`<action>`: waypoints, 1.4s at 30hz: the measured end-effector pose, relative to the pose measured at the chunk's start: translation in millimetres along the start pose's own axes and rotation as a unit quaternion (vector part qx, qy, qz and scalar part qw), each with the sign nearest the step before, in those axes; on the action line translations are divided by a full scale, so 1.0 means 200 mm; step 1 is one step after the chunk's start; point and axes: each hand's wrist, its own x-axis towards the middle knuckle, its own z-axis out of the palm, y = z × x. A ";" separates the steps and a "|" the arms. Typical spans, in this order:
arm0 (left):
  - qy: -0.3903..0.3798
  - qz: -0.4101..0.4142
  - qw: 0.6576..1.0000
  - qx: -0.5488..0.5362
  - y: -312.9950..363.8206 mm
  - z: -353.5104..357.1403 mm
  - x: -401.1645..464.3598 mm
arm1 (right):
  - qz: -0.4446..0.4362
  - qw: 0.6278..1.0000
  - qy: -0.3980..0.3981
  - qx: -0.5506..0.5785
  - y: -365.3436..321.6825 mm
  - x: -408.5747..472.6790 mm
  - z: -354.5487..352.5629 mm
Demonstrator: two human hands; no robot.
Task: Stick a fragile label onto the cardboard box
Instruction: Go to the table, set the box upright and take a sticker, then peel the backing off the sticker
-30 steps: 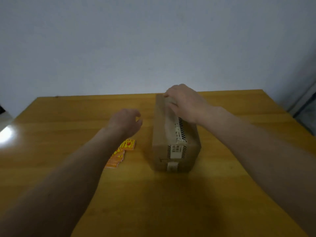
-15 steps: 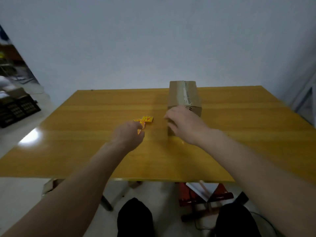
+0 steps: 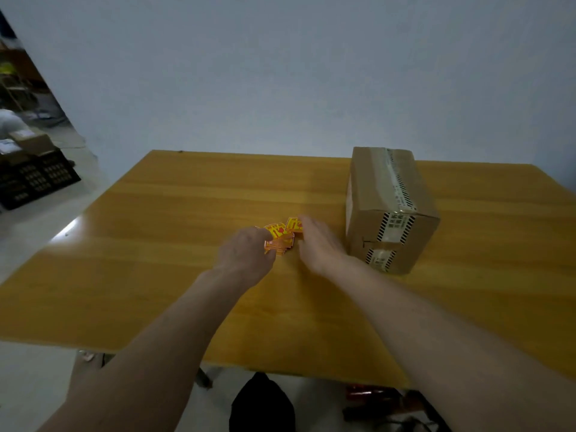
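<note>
A small stack of yellow-and-red fragile labels (image 3: 280, 236) lies on the wooden table (image 3: 174, 244), left of the cardboard box. The brown cardboard box (image 3: 386, 210) stands upright at the right, sealed with striped tape along its top and front. My left hand (image 3: 246, 258) has its fingers curled onto the left edge of the label stack. My right hand (image 3: 321, 244) lies flat between the stack and the box, fingers stretched and its fingertips touching the topmost label. Part of the stack is hidden under both hands.
The table's near edge (image 3: 280, 366) runs just above my knees. Dark crates and cartons (image 3: 34, 173) stand on the floor at the far left. A plain wall rises behind the table. Red items lie on the floor under the table's right side.
My right hand left the box and came over to the labels. My left hand reached forward onto the stack. The view swung left, so the box now sits at the right.
</note>
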 end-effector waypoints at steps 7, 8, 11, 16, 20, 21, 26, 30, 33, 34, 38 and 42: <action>-0.010 0.001 1.000 0.000 -0.02 0.04 0.14 | 0.019 0.998 -0.026 -0.045 0.02 0.20 0.07; -0.009 -0.001 1.000 -0.005 -0.02 0.05 0.15 | 0.024 0.998 -0.026 -0.044 0.03 0.22 0.08; -0.005 -0.003 1.000 -0.010 -0.04 0.09 0.16 | 0.016 0.998 -0.006 -0.062 0.03 0.24 0.08; 0.010 -0.028 0.999 -0.027 -0.04 0.11 0.16 | -0.044 0.991 0.005 -0.125 0.05 0.20 0.03; 0.045 -0.042 0.994 -0.095 0.00 0.12 0.11 | -0.091 0.987 0.023 -0.126 0.06 0.07 -0.01; 0.055 -0.054 0.988 -0.136 0.02 0.12 0.09 | -0.100 0.988 0.035 -0.116 0.07 0.03 -0.01; 0.030 -0.110 0.933 -0.342 0.17 0.13 -0.06 | -0.088 0.992 0.092 -0.019 0.07 -0.21 -0.04; -0.003 -0.127 0.894 -0.429 0.28 0.17 -0.22 | -0.066 0.989 0.131 0.031 0.13 -0.38 -0.08; -0.021 -0.123 0.844 -0.522 0.36 0.17 -0.32 | -0.028 0.982 0.143 0.119 0.21 -0.48 -0.10; -0.016 -0.117 0.843 -0.525 0.38 0.18 -0.34 | -0.010 0.976 0.144 0.166 0.24 -0.51 -0.10; -0.004 -0.118 0.826 -0.551 0.47 0.23 -0.42 | 0.057 0.928 0.108 0.353 0.39 -0.61 -0.10; 0.005 -0.157 0.777 -0.609 0.54 0.28 -0.45 | 0.076 0.893 0.092 0.434 0.48 -0.68 -0.09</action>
